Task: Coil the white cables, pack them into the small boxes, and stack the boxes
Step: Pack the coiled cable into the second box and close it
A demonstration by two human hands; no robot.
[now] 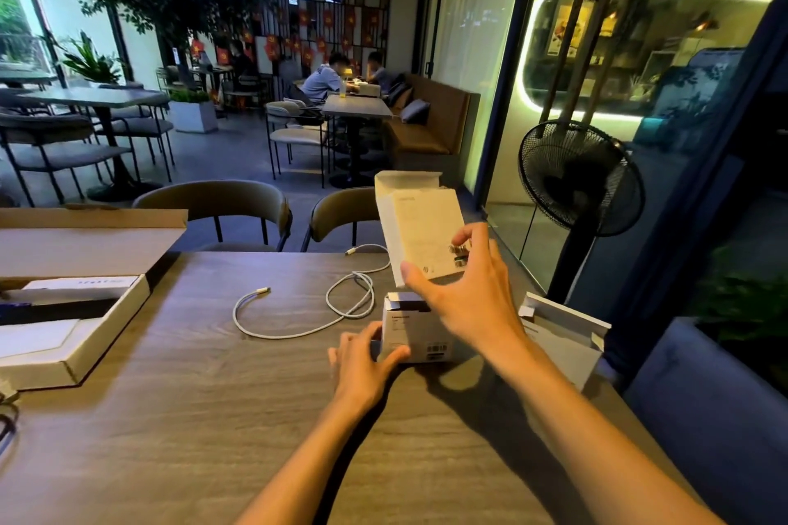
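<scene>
My right hand (462, 290) holds a small white box (420, 226) up above the table, its top flap open and a barcode near my fingers. Below it another small box (415, 330) stands on the wooden table (213, 418), top open; my left hand (362, 358) rests against its left side with the thumb on its front. A white cable (341, 303) lies loosely looped on the table to the left of the boxes, one plug pointing left, the other near the far edge. A third open white box (563, 332) lies on its side at the right.
A large flat cardboard box (76, 337) with its lid raised sits at the table's left, holding white packs. Two chairs (221, 205) stand behind the table. A black floor fan (580, 179) is at the right by the glass wall. People sit at a far table.
</scene>
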